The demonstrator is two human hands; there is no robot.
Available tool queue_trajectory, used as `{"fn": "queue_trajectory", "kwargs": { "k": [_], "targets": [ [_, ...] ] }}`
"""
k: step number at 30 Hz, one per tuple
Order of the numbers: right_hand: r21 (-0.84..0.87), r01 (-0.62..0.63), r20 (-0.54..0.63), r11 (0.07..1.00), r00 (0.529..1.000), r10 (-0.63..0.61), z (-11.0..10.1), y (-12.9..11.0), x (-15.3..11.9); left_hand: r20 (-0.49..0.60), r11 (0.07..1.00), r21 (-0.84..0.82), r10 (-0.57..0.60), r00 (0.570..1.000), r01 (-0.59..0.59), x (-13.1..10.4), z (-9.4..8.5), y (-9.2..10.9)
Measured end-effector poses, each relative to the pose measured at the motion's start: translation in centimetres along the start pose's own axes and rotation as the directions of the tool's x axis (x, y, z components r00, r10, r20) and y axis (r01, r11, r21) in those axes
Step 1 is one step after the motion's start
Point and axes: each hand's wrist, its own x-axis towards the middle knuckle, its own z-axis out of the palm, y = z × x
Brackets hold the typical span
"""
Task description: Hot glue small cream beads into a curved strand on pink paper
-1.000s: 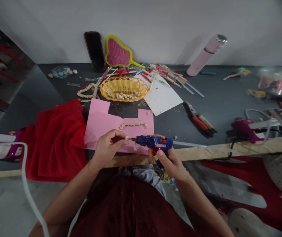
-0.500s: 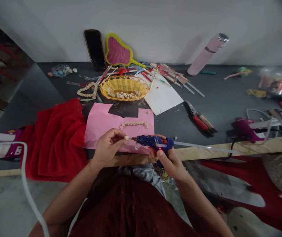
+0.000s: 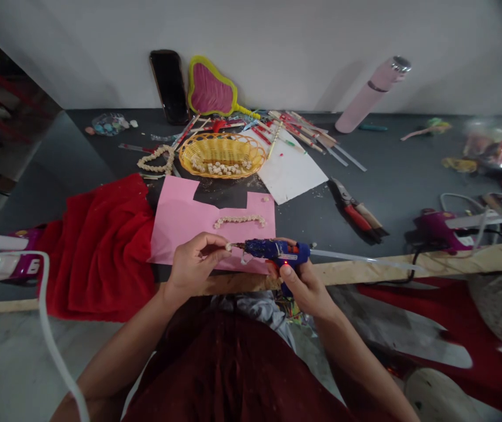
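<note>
A small whitish bead-like piece (image 3: pixel 229 247) is pinched between the thumb and fingertips of my left hand (image 3: pixel 196 261). My right hand (image 3: pixel 301 281) grips a blue glue gun (image 3: pixel 272 250), its nozzle pointing left at the piece and a red light lit on its body. From the gun's back a clear glue stick (image 3: pixel 360 258) sticks out to the right. Just beyond my hands, a curved row of similar pale pieces (image 3: pixel 240 220) lies on a pink sheet (image 3: pixel 176 217). Behind it, a yellow woven basket (image 3: pixel 198 143) holds several loose pale pieces.
Left lies a red cloth (image 3: pixel 101 246). Red-handled pliers (image 3: pixel 356 214) rest to the right. At the back are a phone (image 3: pixel 169 88), a yellow-rimmed hand fan shape (image 3: pixel 211 88), sticks (image 3: pixel 304 132) and a pink bottle (image 3: pixel 369 97). A wooden strip (image 3: pixel 343 272) edges the table.
My left hand has shifted very slightly right, with the small piece staying at the nozzle tip. The glue gun is nearly still, and the view has moved a little.
</note>
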Motion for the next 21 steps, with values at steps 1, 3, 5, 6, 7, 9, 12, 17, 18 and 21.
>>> {"fn": "queue_trajectory", "kwargs": {
  "k": [1,3,5,6,7,9,12,17,18,21],
  "targets": [
    [-0.009,0.005,-0.005,1.0,1.0,-0.005,0.0,-0.1,0.0,-0.005,1.0,-0.001,0.005,1.0,-0.005,0.0,0.0,-0.1],
    [-0.023,0.02,0.0,1.0,1.0,-0.02,-0.1,-0.2,0.1,-0.024,1.0,-0.006,0.015,1.0,-0.015,0.1,0.1,-0.3],
    [-0.025,0.036,0.014,0.999,0.999,-0.036,-0.1,-0.1,0.1,-0.048,0.999,-0.003,0.037,0.998,-0.037,0.2,0.2,-0.4],
    [-0.03,0.043,0.007,0.999,0.999,-0.043,-0.2,0.1,0.1,-0.06,0.999,0.001,0.051,0.997,-0.051,0.2,0.2,-0.4],
    [-0.041,0.043,-0.013,0.998,0.999,-0.044,-0.3,0.3,0.0,-0.072,0.998,0.004,0.066,0.995,-0.066,0.2,0.2,-0.4],
    [-0.044,-0.009,-0.072,0.999,0.997,0.006,-0.6,0.8,0.0,-0.096,0.996,0.013,0.094,0.991,-0.093,0.3,0.1,-0.3],
    [0.096,-0.185,-0.052,0.978,0.98,0.191,-1.6,1.2,0.7,-0.121,0.992,0.033,0.125,0.985,-0.122,0.4,0.1,-0.1],
    [0.334,-0.239,-0.126,0.912,0.947,0.295,-4.8,0.4,4.9,-0.12,0.987,0.044,0.16,0.98,-0.156,0.4,0.1,-0.2],
    [0.34,-0.228,-0.157,0.912,0.943,0.294,-5.8,0.1,6.1,-0.12,0.986,0.053,0.164,0.979,-0.158,0.4,0.1,-0.2],
    [0.324,-0.231,-0.204,0.917,0.93,0.306,-8.8,-0.7,9.8,-0.134,0.979,0.108,0.189,0.973,-0.175,0.2,-0.2,-0.5]
  ]
}}
